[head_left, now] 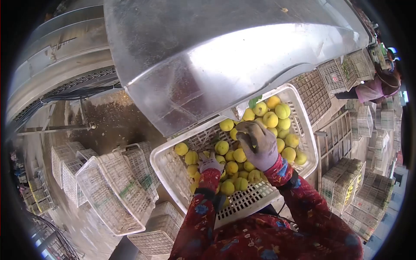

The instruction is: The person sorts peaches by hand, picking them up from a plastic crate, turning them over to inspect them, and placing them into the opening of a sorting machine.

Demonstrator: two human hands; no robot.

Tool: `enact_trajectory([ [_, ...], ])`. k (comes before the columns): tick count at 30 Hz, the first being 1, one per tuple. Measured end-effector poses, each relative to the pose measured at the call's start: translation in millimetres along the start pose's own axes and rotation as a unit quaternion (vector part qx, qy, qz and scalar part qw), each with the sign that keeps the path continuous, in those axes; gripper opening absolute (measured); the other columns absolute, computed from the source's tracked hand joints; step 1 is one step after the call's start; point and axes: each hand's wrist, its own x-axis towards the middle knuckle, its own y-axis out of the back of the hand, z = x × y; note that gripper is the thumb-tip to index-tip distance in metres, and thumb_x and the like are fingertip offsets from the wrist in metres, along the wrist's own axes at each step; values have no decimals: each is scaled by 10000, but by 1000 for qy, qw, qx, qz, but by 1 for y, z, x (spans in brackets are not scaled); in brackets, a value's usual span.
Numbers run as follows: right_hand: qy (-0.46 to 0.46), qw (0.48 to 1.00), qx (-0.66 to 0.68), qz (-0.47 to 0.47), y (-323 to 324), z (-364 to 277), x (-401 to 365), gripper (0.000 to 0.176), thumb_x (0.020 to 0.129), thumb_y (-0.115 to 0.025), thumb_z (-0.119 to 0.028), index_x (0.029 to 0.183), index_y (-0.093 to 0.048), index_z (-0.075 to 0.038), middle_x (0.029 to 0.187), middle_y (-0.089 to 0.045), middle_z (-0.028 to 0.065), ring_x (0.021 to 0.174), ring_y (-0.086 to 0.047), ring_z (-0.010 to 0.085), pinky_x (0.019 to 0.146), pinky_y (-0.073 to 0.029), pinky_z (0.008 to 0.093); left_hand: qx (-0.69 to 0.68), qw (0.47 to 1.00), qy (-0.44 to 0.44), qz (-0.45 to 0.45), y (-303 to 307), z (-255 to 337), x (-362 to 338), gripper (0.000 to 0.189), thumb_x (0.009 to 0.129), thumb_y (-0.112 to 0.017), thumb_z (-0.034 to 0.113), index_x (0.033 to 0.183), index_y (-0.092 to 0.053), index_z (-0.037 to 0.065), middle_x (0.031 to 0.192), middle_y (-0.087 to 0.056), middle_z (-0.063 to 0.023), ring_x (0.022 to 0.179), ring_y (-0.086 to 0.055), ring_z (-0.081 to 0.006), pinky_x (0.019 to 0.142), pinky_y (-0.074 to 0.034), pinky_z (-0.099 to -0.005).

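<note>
A white plastic crate [308, 130] holds many yellow-green peaches [282, 111], bunched at its right side and lower middle. Inside it, my left hand [210, 162], in a pale glove, reaches down among the fruit near the left, its fingers apart and touching peaches. Above the pile at the centre hovers my right hand [259, 144], its glove stained dark over the fingers. Those fingers are curled in; what they hold, if anything, is hidden. A green leaf [255, 102] lies at the crate's far edge.
A metal chute [242, 56] overhangs the crate's far edge. White crates [117, 186] lie stacked and tilted on the left; more crates [342, 182] stand at right. A person [381, 84] in pink is at the upper right. Cables [73, 95] run along a machine frame at left.
</note>
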Motion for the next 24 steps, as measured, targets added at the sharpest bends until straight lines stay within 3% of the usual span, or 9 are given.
enact_trajectory([
  [3,-126,923,-119,-343,-71,63,-34,518,840,-675,-285,1274,-484,-78,1123,-620,148,999,-640,345,838,-511,449,96,992,-62,-54,1,10,-6,948,690,-767,555,1437,-422,82,1502,-338,-217,1275,-508,-372,1015,-463,-472],
  [6,-11,861,-229,-454,-157,113,-46,614,819,-690,-305,1344,-449,-96,1206,-576,191,1077,-605,377,899,-498,456,146,979,-107,-100,-9,9,-16,962,731,-769,528,1455,-375,32,1557,-257,-233,1328,-448,-385,1047,-421,-484],
  [9,-127,854,-130,-488,-143,95,-28,693,774,-727,-327,1373,-456,-110,1313,-507,232,1153,-558,406,979,-466,468,145,978,-145,-37,-17,-6,-19,993,672,-814,533,1413,-416,3,1469,-402,-231,1190,-568,-366,976,-474,-469],
  [12,-91,949,30,-300,-99,94,-40,710,735,-750,-295,1365,-472,-122,1283,-546,219,1161,-524,437,990,-470,471,-134,989,-60,-31,20,-31,-33,734,818,-736,454,1346,-483,10,1387,-490,-223,1193,-577,-357,969,-500,-440],
  [15,-116,930,197,-286,-23,63,-36,732,755,-746,-262,1410,-455,-110,1271,-543,192,1176,-511,365,1005,-451,451,-647,737,-183,-75,-24,-88,4,540,891,-695,256,1325,-481,15,1257,-585,-161,1136,-606,-281,929,-538,-383],
  [19,-301,783,476,-265,22,12,-31,772,778,-774,-231,1444,-417,-72,1279,-525,173,1178,-521,302,961,-474,410,-658,697,-282,38,70,-42,-98,608,803,-798,111,1311,-476,24,1209,-608,-112,1070,-619,-222,895,-541,-354],
  [20,-248,836,431,-231,28,3,-31,774,776,-785,-225,1438,-420,-63,1280,-522,167,1127,-544,286,923,-491,391,-663,685,-298,49,74,-36,-106,632,795,-804,110,1323,-465,35,1214,-603,-106,1063,-620,-226,890,-542,-350],
  [23,-75,963,229,-120,37,-19,-24,775,758,-820,-212,1409,-438,-38,1274,-517,153,977,-602,250,821,-529,332,-840,459,-283,-57,96,-21,-138,528,907,-677,143,1367,-439,38,1283,-551,-129,1144,-598,-280,914,-565,-422],
  [24,-23,990,116,-70,39,-27,-19,773,744,-834,-211,1390,-451,-32,1266,-520,150,928,-615,245,795,-533,312,-841,453,-290,-54,96,-22,-140,591,862,-709,107,1378,-428,47,1277,-559,-131,1125,-603,-270,902,-565,-403],
])
